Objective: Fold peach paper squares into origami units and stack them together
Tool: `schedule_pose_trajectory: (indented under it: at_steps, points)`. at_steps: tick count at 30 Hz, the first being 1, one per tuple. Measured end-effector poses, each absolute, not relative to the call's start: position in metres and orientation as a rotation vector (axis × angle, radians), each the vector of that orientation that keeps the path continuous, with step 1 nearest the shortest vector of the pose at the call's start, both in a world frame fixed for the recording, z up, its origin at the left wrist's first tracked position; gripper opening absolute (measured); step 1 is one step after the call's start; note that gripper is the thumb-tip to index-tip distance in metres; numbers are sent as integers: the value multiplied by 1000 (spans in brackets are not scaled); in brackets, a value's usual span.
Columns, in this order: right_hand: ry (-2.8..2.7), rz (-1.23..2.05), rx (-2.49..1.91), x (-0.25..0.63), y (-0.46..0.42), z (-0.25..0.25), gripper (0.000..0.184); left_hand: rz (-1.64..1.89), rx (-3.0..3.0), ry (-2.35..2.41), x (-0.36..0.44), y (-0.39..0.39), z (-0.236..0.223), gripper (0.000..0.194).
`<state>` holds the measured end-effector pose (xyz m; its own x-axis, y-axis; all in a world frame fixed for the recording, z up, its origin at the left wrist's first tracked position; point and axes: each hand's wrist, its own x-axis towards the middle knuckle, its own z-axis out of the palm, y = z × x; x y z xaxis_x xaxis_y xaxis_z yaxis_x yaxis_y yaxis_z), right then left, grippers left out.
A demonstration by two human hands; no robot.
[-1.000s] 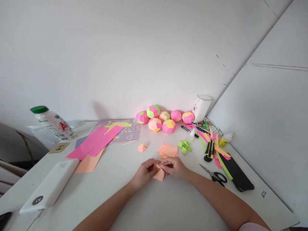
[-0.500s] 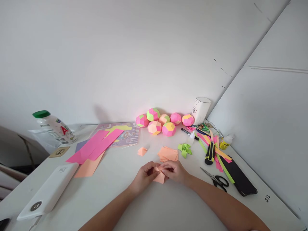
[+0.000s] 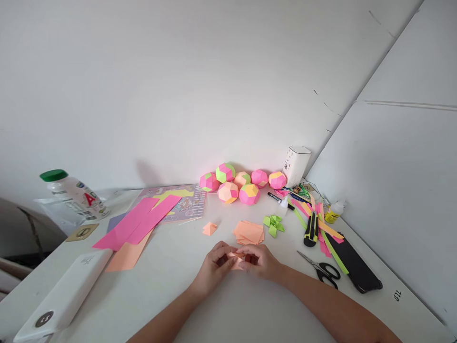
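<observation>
Both my hands meet over the white table (image 3: 228, 309) and pinch one small peach paper piece (image 3: 236, 257). My left hand (image 3: 213, 267) grips its left side with curled fingers. My right hand (image 3: 260, 261) grips its right side. Most of the piece is hidden between my fingers. Just beyond my hands lies a stack of peach paper squares (image 3: 249, 232). A folded peach unit (image 3: 209, 228) sits to its left, and folded green units (image 3: 273, 223) lie to its right.
Several pink, green and yellow paper balls (image 3: 238, 183) line the wall beside a white box (image 3: 296, 165). Scissors (image 3: 320, 269), a cutter (image 3: 311, 229), paper strips, a glue bottle (image 3: 335, 211) and a black phone (image 3: 353, 263) lie right. Pink and peach sheets (image 3: 137, 221), a bottle (image 3: 73, 195) and a white power bank (image 3: 60, 297) lie left.
The peach piece has been folded smaller and drawn in between my fingers, so less of it shows. The view has tilted slightly; the table items have not moved.
</observation>
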<state>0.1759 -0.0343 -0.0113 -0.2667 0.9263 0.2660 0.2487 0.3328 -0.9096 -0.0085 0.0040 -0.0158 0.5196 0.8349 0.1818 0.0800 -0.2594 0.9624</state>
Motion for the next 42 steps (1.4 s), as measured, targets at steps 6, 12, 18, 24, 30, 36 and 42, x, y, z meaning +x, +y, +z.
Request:
schedule_pose_trajectory:
  at_steps: [6,12,18,24,30,36,42]
  points:
    - [-1671,929,-1112,174,-33,-16,25,854,1752,797,-7,2,-12,22]
    - [-1675,943,-1114,176,-33,-21,27,811,1766,818,-7,-1,-8,25]
    - [-1620,1008,-1160,178,-32,-22,28,797,1647,808,-7,-4,-6,24]
    - [-1523,1165,-1174,178,-31,-20,31,766,1579,827,-8,-10,0,25]
    - [-1472,1270,-1123,178,-31,-17,30,766,1518,843,-7,-13,5,22]
    - [-1511,1225,-1109,179,-32,-16,26,747,1483,840,-7,-13,7,21]
    - [-1524,1199,-1145,179,-32,-16,24,755,1497,843,-6,-13,6,20]
